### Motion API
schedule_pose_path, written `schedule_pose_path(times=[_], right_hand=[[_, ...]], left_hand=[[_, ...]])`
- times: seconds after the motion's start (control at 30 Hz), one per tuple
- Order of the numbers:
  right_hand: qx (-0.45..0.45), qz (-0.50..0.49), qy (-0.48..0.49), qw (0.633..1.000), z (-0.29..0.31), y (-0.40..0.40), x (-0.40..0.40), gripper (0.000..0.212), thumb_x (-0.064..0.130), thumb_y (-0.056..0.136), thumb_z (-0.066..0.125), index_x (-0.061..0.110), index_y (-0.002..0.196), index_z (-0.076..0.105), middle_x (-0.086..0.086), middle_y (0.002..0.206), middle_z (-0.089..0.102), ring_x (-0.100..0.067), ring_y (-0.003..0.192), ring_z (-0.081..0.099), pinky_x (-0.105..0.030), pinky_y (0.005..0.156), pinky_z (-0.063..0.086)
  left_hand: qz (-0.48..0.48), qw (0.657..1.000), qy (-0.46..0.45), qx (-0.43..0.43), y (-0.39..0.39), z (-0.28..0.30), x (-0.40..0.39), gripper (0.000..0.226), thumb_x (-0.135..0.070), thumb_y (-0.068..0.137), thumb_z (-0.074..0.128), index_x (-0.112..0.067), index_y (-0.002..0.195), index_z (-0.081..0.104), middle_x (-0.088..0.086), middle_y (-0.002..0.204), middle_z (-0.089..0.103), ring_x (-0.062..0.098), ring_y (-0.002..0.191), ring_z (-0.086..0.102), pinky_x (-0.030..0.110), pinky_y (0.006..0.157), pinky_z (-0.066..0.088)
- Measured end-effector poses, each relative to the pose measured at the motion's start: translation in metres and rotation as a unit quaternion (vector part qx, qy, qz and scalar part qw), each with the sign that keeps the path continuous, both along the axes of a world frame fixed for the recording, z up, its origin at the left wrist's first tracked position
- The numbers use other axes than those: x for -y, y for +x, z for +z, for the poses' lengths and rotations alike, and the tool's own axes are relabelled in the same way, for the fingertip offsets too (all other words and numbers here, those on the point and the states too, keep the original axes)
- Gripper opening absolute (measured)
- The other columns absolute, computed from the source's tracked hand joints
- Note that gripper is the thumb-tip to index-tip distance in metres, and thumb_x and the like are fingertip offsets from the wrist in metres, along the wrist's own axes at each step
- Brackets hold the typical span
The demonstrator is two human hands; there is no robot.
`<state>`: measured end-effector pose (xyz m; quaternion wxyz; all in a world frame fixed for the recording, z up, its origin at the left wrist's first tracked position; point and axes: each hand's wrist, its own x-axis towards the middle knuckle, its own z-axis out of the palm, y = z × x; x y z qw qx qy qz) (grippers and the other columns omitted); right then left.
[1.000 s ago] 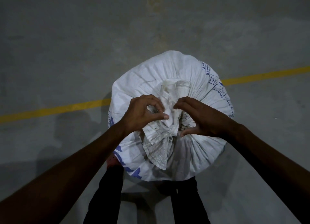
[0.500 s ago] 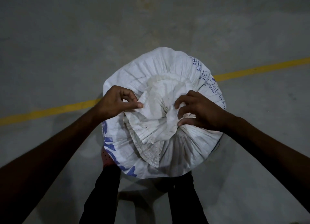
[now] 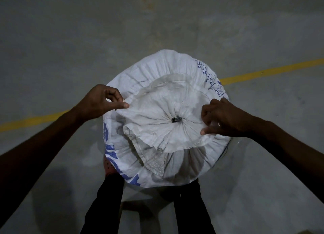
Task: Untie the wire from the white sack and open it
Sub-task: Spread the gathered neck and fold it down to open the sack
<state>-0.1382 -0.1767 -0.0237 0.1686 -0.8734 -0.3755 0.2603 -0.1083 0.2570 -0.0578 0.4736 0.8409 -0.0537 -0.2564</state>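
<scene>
The white sack [image 3: 157,86] stands mid-frame on a bare grey floor [image 3: 70,41], with open floor on every side and a yellow line [image 3: 263,72] crossing behind it. Its flattened collar spreads round a small dark centre hole. The left hand [image 3: 100,102] pinches the collar's left edge; the right hand [image 3: 222,118] has its fingers [image 3: 207,130] closed on the right edge.

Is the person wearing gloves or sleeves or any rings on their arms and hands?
No gloves. The left hand and right hand are bare, and both forearms are uncovered as far as the picture shows, so no sleeves appear. I see no rings, watch or bracelets, though the light is dim.
</scene>
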Motion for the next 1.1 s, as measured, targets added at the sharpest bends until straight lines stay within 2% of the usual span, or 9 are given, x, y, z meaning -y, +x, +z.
schedule_pose_path(times=[0.13, 0.3, 0.43, 0.53, 0.6, 0.67, 0.8, 0.93, 1.1], right_hand=[[0.028, 0.026, -0.055, 0.998, -0.011, -0.008, 0.016, 0.054, 0.081, 0.087, 0.040, 0.032, 0.069, 0.056, 0.014, 0.092, 0.058, -0.015, 0.091, 0.051, -0.040, 0.081, 0.036], [0.071, 0.026, -0.063, 0.995, -0.024, -0.017, 0.022, 0.053, 0.076, 0.089, 0.045, 0.029, 0.072, 0.061, 0.010, 0.089, 0.058, -0.019, 0.089, 0.053, -0.040, 0.078, 0.038], [0.110, 0.040, -0.054, 0.992, -0.030, -0.020, 0.014, 0.051, 0.073, 0.089, 0.051, 0.027, 0.069, 0.056, 0.008, 0.081, 0.055, -0.019, 0.083, 0.052, -0.040, 0.074, 0.037], [0.119, 0.055, -0.047, 0.990, -0.036, -0.019, 0.008, 0.050, 0.073, 0.089, 0.051, 0.029, 0.066, 0.048, 0.009, 0.080, 0.054, -0.019, 0.081, 0.050, -0.037, 0.073, 0.032], [0.113, 0.063, -0.041, 0.991, -0.039, -0.018, 0.006, 0.051, 0.074, 0.090, 0.046, 0.029, 0.065, 0.041, 0.009, 0.080, 0.054, -0.019, 0.081, 0.049, -0.036, 0.073, 0.028], [0.111, 0.069, -0.040, 0.991, -0.042, -0.017, 0.006, 0.053, 0.075, 0.090, 0.042, 0.029, 0.064, 0.041, 0.009, 0.080, 0.053, -0.019, 0.081, 0.048, -0.036, 0.072, 0.026], [0.099, 0.070, -0.037, 0.992, -0.044, -0.019, 0.012, 0.053, 0.074, 0.090, 0.044, 0.029, 0.063, 0.041, 0.010, 0.079, 0.053, -0.017, 0.081, 0.047, -0.035, 0.073, 0.027], [0.086, 0.073, -0.035, 0.993, -0.044, -0.023, 0.022, 0.053, 0.074, 0.089, 0.047, 0.030, 0.062, 0.040, 0.010, 0.079, 0.053, -0.011, 0.080, 0.037, -0.035, 0.073, 0.026], [0.092, 0.083, -0.035, 0.992, -0.044, -0.024, 0.036, 0.053, 0.076, 0.089, 0.046, 0.031, 0.063, 0.037, 0.010, 0.079, 0.052, -0.011, 0.080, 0.035, -0.033, 0.072, 0.015]], left_hand=[[0.010, 0.999, 0.046, 0.007, 0.011, -0.007, -0.009, 0.027, -0.035, 0.070, 0.092, -0.014, 0.067, 0.075, -0.005, 0.065, 0.076, 0.001, 0.057, 0.064, 0.011, 0.064, 0.045], [0.028, 0.993, 0.106, 0.038, 0.015, -0.010, 0.007, 0.029, -0.042, 0.070, 0.094, -0.020, 0.068, 0.076, -0.010, 0.068, 0.075, 0.007, 0.063, 0.066, 0.018, 0.064, 0.046], [0.021, 0.961, 0.190, 0.201, -0.003, 0.015, 0.033, 0.036, -0.057, 0.069, 0.089, -0.028, 0.077, 0.069, -0.009, 0.064, 0.063, 0.012, 0.060, 0.053, 0.031, 0.060, 0.040], [-0.023, 0.944, 0.122, 0.306, -0.029, 0.037, 0.062, 0.043, -0.061, 0.072, 0.086, -0.021, 0.078, 0.073, -0.009, 0.065, 0.065, 0.010, 0.060, 0.058, 0.029, 0.060, 0.045], [-0.092, 0.961, 0.038, 0.259, -0.044, 0.040, 0.085, 0.042, -0.060, 0.072, 0.083, -0.020, 0.084, 0.078, -0.007, 0.072, 0.075, 0.005, 0.065, 0.066, 0.024, 0.065, 0.052], [-0.147, 0.978, 0.002, 0.146, -0.053, 0.035, 0.104, 0.047, -0.063, 0.074, 0.082, -0.024, 0.101, 0.081, -0.010, 0.096, 0.081, -0.001, 0.085, 0.072, 0.020, 0.079, 0.057], [-0.244, 0.967, 0.070, 0.035, -0.053, 0.008, 0.128, 0.071, -0.076, 0.086, 0.061, -0.026, 0.135, 0.070, -0.007, 0.136, 0.072, 0.007, 0.123, 0.065, 0.032, 0.106, 0.051], [-0.276, 0.955, 0.107, -0.012, -0.057, -0.008, 0.136, 0.084, -0.085, 0.091, 0.027, -0.029, 0.146, 0.057, -0.005, 0.131, 0.073, 0.014, 0.117, 0.065, 0.044, 0.105, 0.050], [-0.306, 0.932, 0.191, -0.016, -0.068, -0.034, 0.137, 0.108, -0.101, 0.073, 0.001, -0.046, 0.157, 0.040, -0.018, 0.165, 0.041, 0.013, 0.155, 0.030, 0.056, 0.126, 0.018]])
